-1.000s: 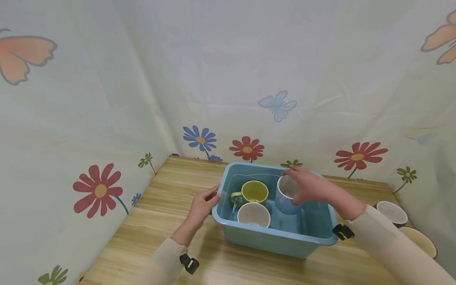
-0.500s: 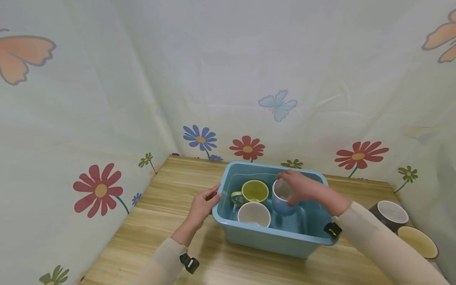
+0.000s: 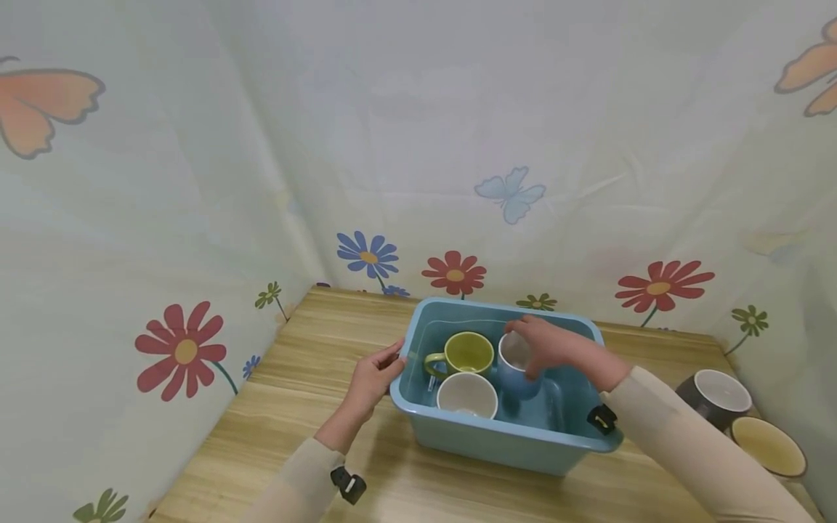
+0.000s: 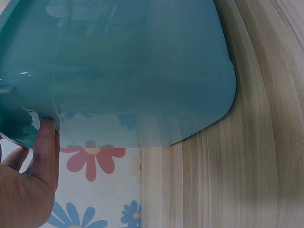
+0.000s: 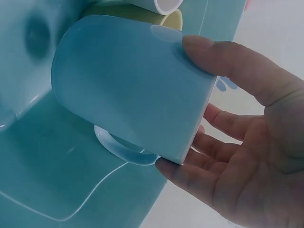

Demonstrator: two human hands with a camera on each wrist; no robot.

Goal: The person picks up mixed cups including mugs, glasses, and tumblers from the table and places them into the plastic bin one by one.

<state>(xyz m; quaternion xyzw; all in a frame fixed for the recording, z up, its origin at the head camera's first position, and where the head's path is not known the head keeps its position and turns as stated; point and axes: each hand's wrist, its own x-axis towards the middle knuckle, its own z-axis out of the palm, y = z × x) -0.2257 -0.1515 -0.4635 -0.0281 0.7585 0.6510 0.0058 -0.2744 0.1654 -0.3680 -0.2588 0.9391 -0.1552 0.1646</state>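
Note:
A light-blue plastic tub (image 3: 484,444) stands on the wooden table. My right hand (image 3: 554,346) reaches into it and grips a blue mug (image 3: 516,383) with a white inside, thumb and fingers at its rim. The mug's handle (image 5: 124,151) shows in the right wrist view. Left of this mug in the tub sit a yellow-green mug (image 3: 468,351), its handle to the left, and a white-lined cup (image 3: 466,393) in front of it. My left hand (image 3: 370,378) holds the tub's left rim; the left wrist view shows its fingers (image 4: 46,149) at the tub's edge.
On the table (image 3: 327,334) at the right stand a dark mug (image 3: 701,402) with a white inside and a yellow-lined cup (image 3: 770,445), partly behind the right sleeve (image 3: 680,436). A floral curtain (image 3: 418,181) hangs behind and to both sides.
The blue mug, held by my right hand, has moved a little left and closer to the other cups. My left hand and the tub have stayed in place.

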